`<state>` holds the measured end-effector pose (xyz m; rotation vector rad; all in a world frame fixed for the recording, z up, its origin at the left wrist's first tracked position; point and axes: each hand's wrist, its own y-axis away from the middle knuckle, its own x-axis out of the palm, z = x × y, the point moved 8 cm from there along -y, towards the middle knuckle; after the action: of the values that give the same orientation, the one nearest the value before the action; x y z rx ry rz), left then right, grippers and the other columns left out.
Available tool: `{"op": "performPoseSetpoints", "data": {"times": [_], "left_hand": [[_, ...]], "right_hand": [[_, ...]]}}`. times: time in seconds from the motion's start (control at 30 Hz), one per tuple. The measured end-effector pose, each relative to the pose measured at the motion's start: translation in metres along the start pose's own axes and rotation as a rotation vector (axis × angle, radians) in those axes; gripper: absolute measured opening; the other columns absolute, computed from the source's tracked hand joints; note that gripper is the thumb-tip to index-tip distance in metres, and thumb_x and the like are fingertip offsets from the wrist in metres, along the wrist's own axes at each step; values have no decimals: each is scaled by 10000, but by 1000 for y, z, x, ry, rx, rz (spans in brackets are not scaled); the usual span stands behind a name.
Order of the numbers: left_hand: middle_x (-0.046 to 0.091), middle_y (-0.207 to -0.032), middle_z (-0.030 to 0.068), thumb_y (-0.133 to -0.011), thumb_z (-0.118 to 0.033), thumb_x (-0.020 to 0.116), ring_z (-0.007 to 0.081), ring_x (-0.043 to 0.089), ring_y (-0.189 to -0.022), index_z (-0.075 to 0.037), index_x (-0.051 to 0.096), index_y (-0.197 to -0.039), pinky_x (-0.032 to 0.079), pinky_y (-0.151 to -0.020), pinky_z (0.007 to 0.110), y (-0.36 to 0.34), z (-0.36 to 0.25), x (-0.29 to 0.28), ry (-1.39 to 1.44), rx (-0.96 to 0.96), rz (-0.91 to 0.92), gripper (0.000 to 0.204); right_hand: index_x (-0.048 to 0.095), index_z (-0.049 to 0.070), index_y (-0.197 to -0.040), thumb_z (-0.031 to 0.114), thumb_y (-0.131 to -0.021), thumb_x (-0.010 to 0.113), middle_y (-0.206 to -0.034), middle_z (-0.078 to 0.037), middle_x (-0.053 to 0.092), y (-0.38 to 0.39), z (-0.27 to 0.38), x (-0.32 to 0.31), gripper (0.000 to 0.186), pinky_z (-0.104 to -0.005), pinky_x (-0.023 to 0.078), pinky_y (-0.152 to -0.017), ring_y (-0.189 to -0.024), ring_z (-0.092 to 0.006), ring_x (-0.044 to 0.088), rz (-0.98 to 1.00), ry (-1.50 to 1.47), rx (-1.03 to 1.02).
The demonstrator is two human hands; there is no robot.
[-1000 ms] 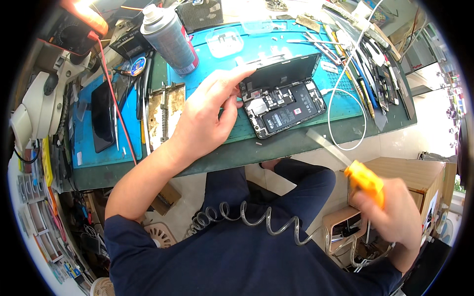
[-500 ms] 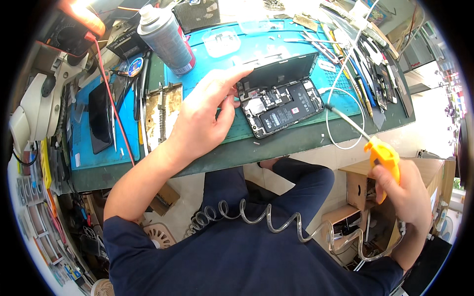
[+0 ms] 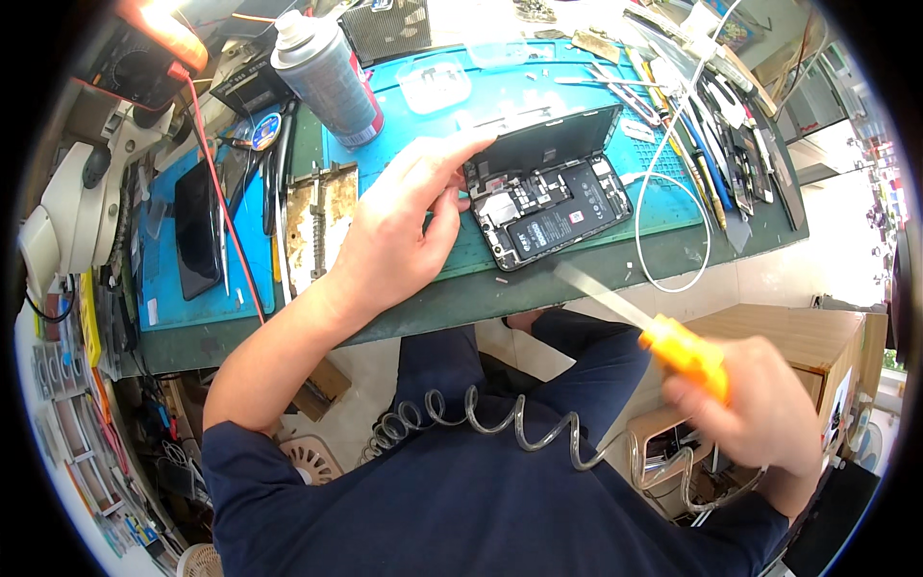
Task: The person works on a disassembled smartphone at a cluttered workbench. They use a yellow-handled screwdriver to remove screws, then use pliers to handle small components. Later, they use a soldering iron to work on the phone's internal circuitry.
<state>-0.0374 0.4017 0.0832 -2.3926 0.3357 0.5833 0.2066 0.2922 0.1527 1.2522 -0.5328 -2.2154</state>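
Observation:
An opened smartphone [image 3: 577, 207] lies on the blue mat with its battery and circuit board exposed. Its dark screen panel [image 3: 550, 144] is tilted up along the far side. My left hand [image 3: 404, 221] pinches the panel's left corner between thumb and fingers. In my right hand [image 3: 755, 404] is a yellow air blow gun [image 3: 687, 356], slightly smeared by motion. The gun's pale nozzle points at the phone's near edge, apart from it. From the gun, a clear coiled hose [image 3: 524, 428] runs left across my lap.
A spray can [image 3: 332, 87] stands behind my left hand, beside a metal holder [image 3: 322, 221]. Farther left lies another dark phone [image 3: 197, 231]. A white cable [image 3: 710, 231] loops right of the opened phone, near tweezers and other hand tools [image 3: 711, 163]. A wooden cabinet [image 3: 779, 332] stands at the right.
My right hand has swung the blow gun leftward and down, bringing its nozzle from the phone's right side to just in front of its near edge. My left hand keeps its hold.

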Motion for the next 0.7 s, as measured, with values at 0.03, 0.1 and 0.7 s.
{"op": "performPoseSetpoints", "data": {"times": [0.03, 0.1, 0.7], "left_hand": [[626, -1023, 126, -857, 157, 565, 245, 633, -855, -68, 596, -1404, 547, -783, 348, 0, 1, 1, 2, -4, 0, 593], [627, -1023, 131, -858, 151, 564, 250, 631, -856, -68, 592, -1408, 546, -786, 351, 2, 0, 0, -8, -17, -4, 592], [592, -1089, 171, -868, 156, 476, 268, 679, -928, -43, 394, -1542, 573, -848, 363, 4, 14, -10, 98, 3, -103, 708]], "right_hand": [[680, 9, -966, 276, -917, 709, -726, -183, 652, 0, 0, 4, 273, -445, 496, -642, -667, -396, 645, -6, -2, -23], [680, 3, -977, 242, -907, 712, -737, -173, 657, -3, -3, 4, 251, -419, 503, -645, -673, -379, 653, -68, -112, -36], [514, 24, -1291, 409, -1062, 577, -1093, -144, 670, -5, 22, 142, 453, -320, 580, -813, -1027, -262, 687, -717, -785, -814]]}}
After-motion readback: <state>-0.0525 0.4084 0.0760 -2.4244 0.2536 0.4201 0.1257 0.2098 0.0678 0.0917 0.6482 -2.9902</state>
